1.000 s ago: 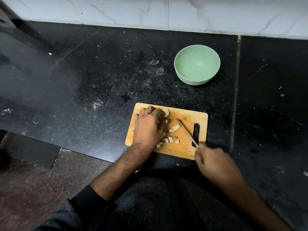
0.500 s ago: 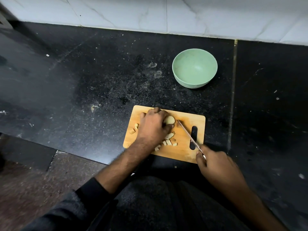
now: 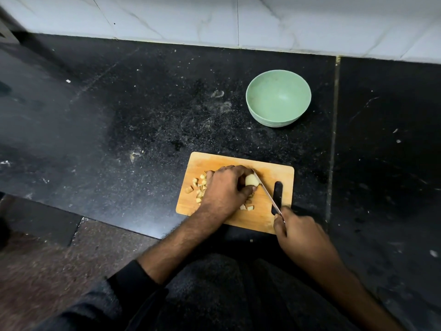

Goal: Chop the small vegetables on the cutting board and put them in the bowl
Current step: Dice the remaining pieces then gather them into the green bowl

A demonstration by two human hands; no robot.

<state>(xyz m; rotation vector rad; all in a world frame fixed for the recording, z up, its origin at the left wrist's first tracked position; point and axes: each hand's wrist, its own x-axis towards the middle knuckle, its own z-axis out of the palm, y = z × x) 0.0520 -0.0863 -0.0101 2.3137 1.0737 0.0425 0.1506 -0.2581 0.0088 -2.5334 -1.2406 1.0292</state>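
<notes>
A wooden cutting board (image 3: 269, 168) lies on the black counter near its front edge. My left hand (image 3: 224, 189) pins a small pale vegetable (image 3: 251, 180) to the board with its fingertips. My right hand (image 3: 298, 232) grips the handle of a thin knife (image 3: 266, 192), whose blade rests against the right side of the vegetable. Several chopped pieces (image 3: 200, 186) lie left of my left hand, and a few more pieces (image 3: 248, 207) lie below it. A pale green bowl (image 3: 278, 101) stands empty beyond the board.
The black stone counter (image 3: 119, 115) meets a white marble wall (image 3: 214, 17) at the back. A seam (image 3: 334, 115) runs down the counter right of the bowl. Small crumbs dot the surface. The floor (image 3: 35, 271) shows at lower left.
My left hand picked up the pale vegetable piece and set it near the board's middle. The knife blade swung left against it. Chopped pieces now show left of the hand.
</notes>
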